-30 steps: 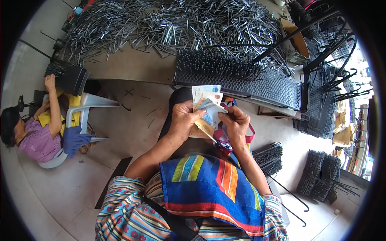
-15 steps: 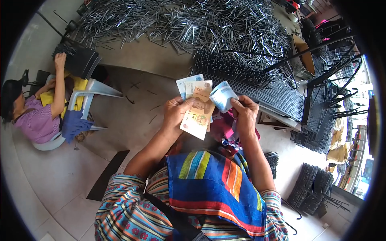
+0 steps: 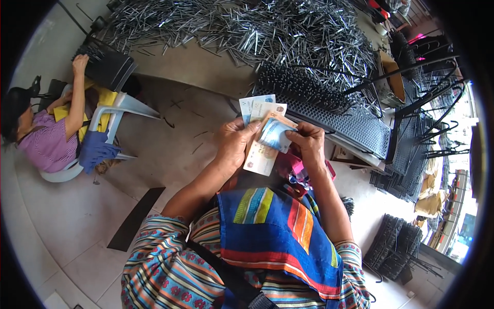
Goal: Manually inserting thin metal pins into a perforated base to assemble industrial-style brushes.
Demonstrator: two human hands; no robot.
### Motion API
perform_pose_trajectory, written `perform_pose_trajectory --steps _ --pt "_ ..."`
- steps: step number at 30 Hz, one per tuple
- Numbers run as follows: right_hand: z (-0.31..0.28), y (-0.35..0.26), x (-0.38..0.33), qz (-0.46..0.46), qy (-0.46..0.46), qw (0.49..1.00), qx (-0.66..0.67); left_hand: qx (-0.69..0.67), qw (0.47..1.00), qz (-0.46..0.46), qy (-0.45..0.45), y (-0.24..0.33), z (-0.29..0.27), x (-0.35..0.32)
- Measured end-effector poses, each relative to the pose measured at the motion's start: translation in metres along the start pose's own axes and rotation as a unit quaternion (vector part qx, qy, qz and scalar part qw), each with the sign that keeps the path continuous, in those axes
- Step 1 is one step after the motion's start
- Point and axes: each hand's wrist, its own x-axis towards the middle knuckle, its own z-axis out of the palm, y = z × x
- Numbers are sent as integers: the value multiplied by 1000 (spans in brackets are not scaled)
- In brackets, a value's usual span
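Several banknotes are fanned out in my left hand [image 3: 234,141], pinched under the thumb. Among them are a yellowish-brown note [image 3: 261,158] and a blue note [image 3: 247,109] with a paler one beside it. My right hand [image 3: 309,141] grips a curled blue banknote [image 3: 276,136] between thumb and fingers. That curled note lies across the front of the brown one and hides part of it. Below the hands a pink and patterned cloth item [image 3: 297,170] hangs at my front, partly covered by my right wrist.
A heap of thin dark metal strips [image 3: 242,31] covers the table [image 3: 180,67] ahead. Right of it stands a perforated metal rack [image 3: 355,131] of dark pins. A person [image 3: 51,139] sits on a white chair [image 3: 105,110] at left. Bundled black pieces [image 3: 393,242] lie at lower right.
My right hand has brought the curled blue note leftward, over the brown note. The left hand and its fanned notes sit slightly farther right in the picture.
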Motion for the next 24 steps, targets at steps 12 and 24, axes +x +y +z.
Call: perform_pose_trajectory --steps 12,24 --pt "77 -32 99 -14 -21 994 103 -55 993 6 100 9 -64 -7" --pt "221 -33 145 89 -125 978 145 -75 988 2 134 14 -98 -17"
